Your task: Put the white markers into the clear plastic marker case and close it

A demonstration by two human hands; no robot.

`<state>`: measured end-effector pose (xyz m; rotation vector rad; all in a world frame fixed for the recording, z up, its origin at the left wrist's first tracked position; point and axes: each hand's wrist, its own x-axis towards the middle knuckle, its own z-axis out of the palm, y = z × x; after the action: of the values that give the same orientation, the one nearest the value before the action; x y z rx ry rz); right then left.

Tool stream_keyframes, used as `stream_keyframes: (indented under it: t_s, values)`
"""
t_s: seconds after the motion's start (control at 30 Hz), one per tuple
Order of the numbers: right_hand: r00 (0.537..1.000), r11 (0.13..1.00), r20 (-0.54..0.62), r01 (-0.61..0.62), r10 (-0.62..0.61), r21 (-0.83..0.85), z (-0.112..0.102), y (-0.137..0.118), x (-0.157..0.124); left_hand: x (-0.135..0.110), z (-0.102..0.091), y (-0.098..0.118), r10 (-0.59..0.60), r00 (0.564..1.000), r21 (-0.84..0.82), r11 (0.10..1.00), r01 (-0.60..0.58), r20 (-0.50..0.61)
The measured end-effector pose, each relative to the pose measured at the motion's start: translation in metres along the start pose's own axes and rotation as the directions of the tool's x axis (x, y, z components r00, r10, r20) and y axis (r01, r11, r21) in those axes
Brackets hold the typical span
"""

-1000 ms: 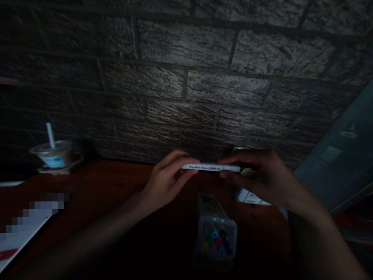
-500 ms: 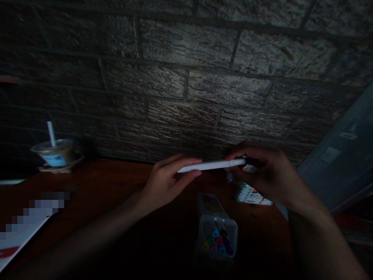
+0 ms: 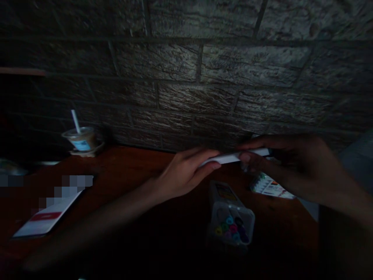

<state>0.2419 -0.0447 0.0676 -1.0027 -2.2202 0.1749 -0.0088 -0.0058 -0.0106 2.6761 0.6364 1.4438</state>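
A white marker [image 3: 229, 158] with a dark right end lies nearly level in the air between my two hands. My left hand [image 3: 189, 169] pinches its left end between thumb and fingers. Around its right part close the thumb and fingers of my right hand [image 3: 294, 167], so some of the barrel is hidden. Below them, on the table, a clear plastic box [image 3: 252, 223] lies with its open end facing me. Several markers [image 3: 231, 229] with coloured ends show inside it.
Behind the brown wooden table [image 3: 134, 163] rises a dark brick wall [image 3: 180, 97]. A plastic cup with a straw [image 3: 83, 140] stands on a holder at the left. A phone-like slab [image 3: 49, 221], partly pixelated, lies nearer. White printed packs [image 3: 271, 186] sit beneath my right hand.
The view has shifted, so the table items appear farther right. My right thumb and fingers now lie farther along the marker, towards my left hand. Both hands still hold it.
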Motion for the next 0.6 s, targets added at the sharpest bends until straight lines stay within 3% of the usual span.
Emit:
stream_keyframes:
  t_s: [0.3, 0.5, 0.6]
  values:
    - [0.983, 0.991, 0.138, 0.108, -0.118, 0.074, 0.009, 0.004, 0.000, -0.002, 0.002, 0.011, -0.095, 0.977, 0.048, 0.995, 0.088, 0.189]
    - [0.995, 0.994, 0.039, 0.095, -0.093, -0.048, 0.006, 0.005, 0.000, -0.002, 0.002, 0.008, -0.064, 0.990, 0.024, 0.998, 0.062, 0.129]
    - [1.000, 1.000, -0.029, 0.002, -0.001, 0.027, 0.003, 0.003, 0.002, -0.002, 0.005, 0.005, -0.076, 0.991, 0.009, 0.997, 0.075, 0.112]
